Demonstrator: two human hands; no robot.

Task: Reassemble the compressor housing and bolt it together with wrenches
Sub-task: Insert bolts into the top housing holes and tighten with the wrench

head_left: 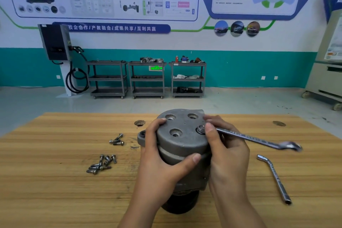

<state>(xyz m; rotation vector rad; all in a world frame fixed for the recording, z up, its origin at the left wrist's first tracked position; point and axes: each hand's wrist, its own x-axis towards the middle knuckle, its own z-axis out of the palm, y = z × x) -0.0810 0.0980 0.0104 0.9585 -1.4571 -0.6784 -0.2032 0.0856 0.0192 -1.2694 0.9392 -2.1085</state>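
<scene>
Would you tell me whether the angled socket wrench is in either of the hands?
No, the angled socket wrench lies on the table, apart from the left hand and the right hand.

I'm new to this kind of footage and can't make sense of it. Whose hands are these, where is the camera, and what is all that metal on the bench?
There is no machine here: a person works with bare hands. The single picture comes from a camera worn on their head, looking forward and down. The left hand grips a grey metal compressor housing that stands on a wooden table. The right hand holds a flat wrench, with its ring end set at one of the four holes in the housing's top. To the left on the table, loose bolts lie in two small heaps. To the right lies a bent socket wrench, which nobody is touching. Behind, three tool carts stand against the wall.
</scene>
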